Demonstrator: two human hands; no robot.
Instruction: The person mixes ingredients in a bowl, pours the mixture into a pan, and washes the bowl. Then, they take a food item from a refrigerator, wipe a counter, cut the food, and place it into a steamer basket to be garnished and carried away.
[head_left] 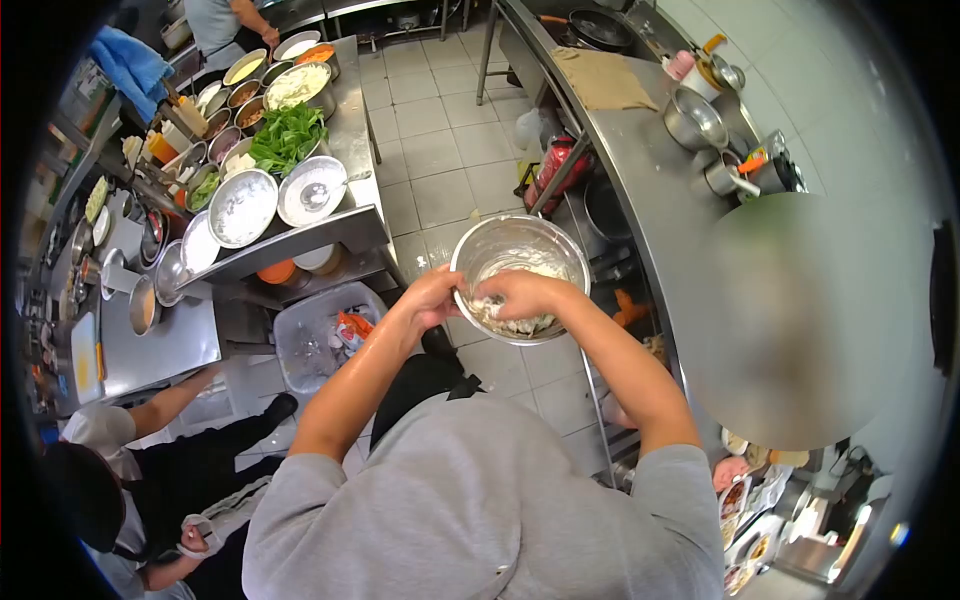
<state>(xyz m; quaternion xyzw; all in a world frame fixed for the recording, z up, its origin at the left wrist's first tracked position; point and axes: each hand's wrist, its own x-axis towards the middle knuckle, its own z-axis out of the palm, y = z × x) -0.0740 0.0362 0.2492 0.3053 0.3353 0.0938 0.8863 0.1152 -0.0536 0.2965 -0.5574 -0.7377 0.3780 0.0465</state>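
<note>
A metal mixing bowl (578, 262) is held out in front of my body, above the tiled floor. My left hand (434, 297) is closed on the bowl's left rim, thumb towards the inside. Inside the bowl lies a pale, wet, shredded-looking mixture (540, 265), some of it smeared on the wall. My right hand (525, 292) reaches over the near rim into the bowl, its fingers curled into the mixture. Bits of the mixture cling to those fingers, and the fingertips are partly hidden.
At left, a steel counter (352, 120) carries several food pans, leafy greens (288, 140) and metal bowls. A plastic bin (290, 335) stands below it. A co-worker (120, 480) is at lower left, another person (215, 25) at the top. A steel worktop (640, 140) runs along the right.
</note>
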